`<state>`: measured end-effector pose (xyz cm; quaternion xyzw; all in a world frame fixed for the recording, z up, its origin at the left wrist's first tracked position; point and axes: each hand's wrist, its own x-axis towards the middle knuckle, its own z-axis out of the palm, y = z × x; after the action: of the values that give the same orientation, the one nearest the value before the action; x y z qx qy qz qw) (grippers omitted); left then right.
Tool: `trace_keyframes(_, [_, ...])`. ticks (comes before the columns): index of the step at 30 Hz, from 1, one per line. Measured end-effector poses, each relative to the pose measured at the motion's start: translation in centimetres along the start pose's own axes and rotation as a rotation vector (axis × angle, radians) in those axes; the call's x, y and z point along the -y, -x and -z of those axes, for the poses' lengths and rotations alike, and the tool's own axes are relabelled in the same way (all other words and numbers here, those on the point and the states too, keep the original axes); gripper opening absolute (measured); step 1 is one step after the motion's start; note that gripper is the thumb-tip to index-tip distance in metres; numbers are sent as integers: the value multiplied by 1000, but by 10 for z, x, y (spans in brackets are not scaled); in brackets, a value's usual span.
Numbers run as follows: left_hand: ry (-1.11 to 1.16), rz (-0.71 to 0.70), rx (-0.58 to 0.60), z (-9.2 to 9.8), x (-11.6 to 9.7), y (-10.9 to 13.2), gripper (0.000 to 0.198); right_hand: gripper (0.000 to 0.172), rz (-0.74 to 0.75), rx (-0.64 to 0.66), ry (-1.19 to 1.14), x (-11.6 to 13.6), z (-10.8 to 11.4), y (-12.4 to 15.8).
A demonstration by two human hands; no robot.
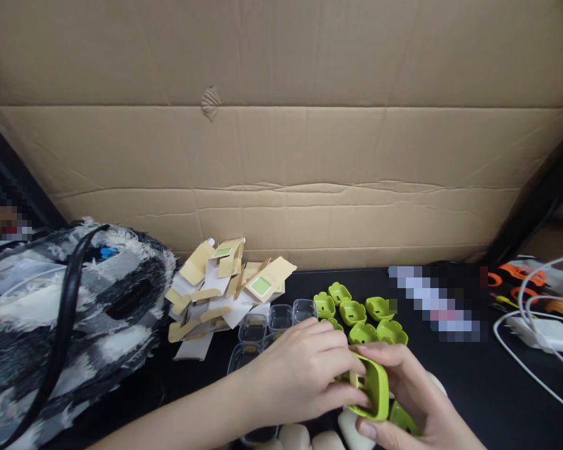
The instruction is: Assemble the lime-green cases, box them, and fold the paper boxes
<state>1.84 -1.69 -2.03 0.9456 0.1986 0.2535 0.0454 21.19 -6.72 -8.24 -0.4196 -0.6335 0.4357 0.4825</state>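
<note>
My right hand [415,397] grips a lime-green plastic shell [381,390] from its right side, thumb below and fingers above. The shell is tilted, with its hollow facing left. Fingers of my left hand [304,369] reach into that hollow and close about a small pale-yellow piece [356,380], partly hidden by them. Just beyond my hands lie several matching green shells [353,312] with small slots. Cream-coloured rounded parts [327,440] sit below my hands, partly covered. Clear plastic cups [253,327] stand beyond my left forearm, some hidden under it.
A heap of opened cardboard boxes [216,303] lies behind the cups. On the left sits a shaggy black-and-white bag [122,294] with a black strap. White cables, a white power strip [544,334] and orange-handled scissors [523,275] are at right. A cardboard sheet [281,144] backs the black table.
</note>
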Motion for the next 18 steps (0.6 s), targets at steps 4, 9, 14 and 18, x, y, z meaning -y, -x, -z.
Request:
trace_keyframes(4, [66,15,76,7,1,-2,16,43,-15,8,40,-1,3,0])
trace_keyframes(9, [10,5,30,10,0,-1,15,42,18,41,54,1,7,-2])
trace_keyframes(14, [-60,-21,-83,6,0,0,15,44,43,60,74,2,11,-4])
trace_keyframes(18, [-92,-15,-61,4,0,0,13,46,50,72,78,0,10,-2])
